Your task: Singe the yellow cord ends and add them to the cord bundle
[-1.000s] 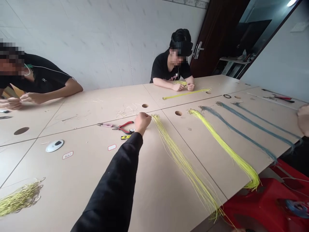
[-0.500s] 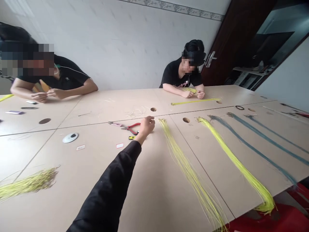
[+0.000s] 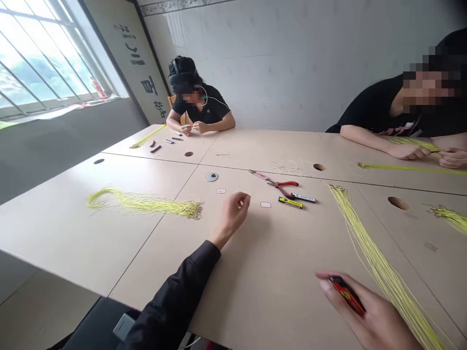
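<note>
"Holding count first: one red-and-black tool [image 3: 347, 295], in the right hand [image 3: 375, 311], clamped between thumb and fingers over the near side of the table [image 3: 277, 282]. Left hand?"

"One left hand [image 3: 235, 211], empty as far as I saw, fingers curled into a loop. Couldn't tell if the tips met. The hands were well apart, bare tabletop between them."

"Bundles?"

"Six yellow, counting the clump at the right-hand person's fingers. The long bundle [image 3: 375, 253] passed beside the right hand; contact, couldn't tell. The left bundle [image 3: 146, 204] lay clear of the left hand."

"Past the hands?"

"Two pliers, pink-handled [image 3: 260, 175] and red-handled [image 3: 284, 188]; two small sticks, yellow [image 3: 291, 202] and white [image 3: 304, 198], side by side; two red-edged labels [image 3: 265, 205]; one round disc [image 3: 211, 177]. Four holes [image 3: 319, 166] in the top."

"Edges?"

"Near edge ran under the left forearm. Widest open room: left of that forearm, below the left bundle. Two people [image 3: 204, 109] sat along the far edge."
</note>
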A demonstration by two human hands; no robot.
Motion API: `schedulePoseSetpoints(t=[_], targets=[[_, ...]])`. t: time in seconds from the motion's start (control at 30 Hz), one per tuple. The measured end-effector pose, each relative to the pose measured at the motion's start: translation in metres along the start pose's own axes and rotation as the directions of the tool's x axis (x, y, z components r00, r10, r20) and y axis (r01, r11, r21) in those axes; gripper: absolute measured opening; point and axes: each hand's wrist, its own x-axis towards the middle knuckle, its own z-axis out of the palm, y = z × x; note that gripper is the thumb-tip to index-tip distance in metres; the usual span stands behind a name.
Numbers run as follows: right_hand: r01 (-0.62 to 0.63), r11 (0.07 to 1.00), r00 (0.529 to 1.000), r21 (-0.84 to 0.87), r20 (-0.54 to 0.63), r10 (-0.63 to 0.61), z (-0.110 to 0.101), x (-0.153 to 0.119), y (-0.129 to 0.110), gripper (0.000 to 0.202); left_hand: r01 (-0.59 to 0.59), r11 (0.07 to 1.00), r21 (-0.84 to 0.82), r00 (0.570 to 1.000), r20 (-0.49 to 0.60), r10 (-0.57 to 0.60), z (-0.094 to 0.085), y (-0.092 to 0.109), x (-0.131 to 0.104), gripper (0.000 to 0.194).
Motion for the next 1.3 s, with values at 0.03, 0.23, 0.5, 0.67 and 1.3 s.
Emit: schedulePoseSetpoints(t=[0.03,0.23,0.5,0.67,1.3], targets=[[0.025,0.999,0.999,-0.028,0.049,-0.023,0.0,0.015,-0.008,0.045,-0.023,0.999,0.026,0.999,-0.039,0.024,-0.009,-0.003,-0.003,0.022],[0.055,0.962,0.984,-0.268,-0.147,-0.097,-0.037,0.118,-0.006,0.046,-0.119,0.985,0.128,0.986,-0.101,0.133,-0.012,-0.022,0.0,0.025],[0.017,0.953,0.989,-0.304,-0.133,-0.061,-0.06,0.22,-0.011,0.049,-0.135,0.978,0.161,0.99,-0.015,0.139,-0.007,-0.023,0.004,0.028],[0.005,0.925,0.988,-0.381,-0.141,-0.064,-0.057,0.277,-0.02,0.051,-0.144,0.974,0.174,0.99,0.02,0.143,-0.004,-0.027,0.005,0.027],[-0.069,0.785,0.984,-0.615,-0.171,-0.048,-0.044,0.276,-0.029,0.011,-0.133,0.966,0.22,0.989,0.095,0.115,0.0,-0.023,-0.001,0.024]])
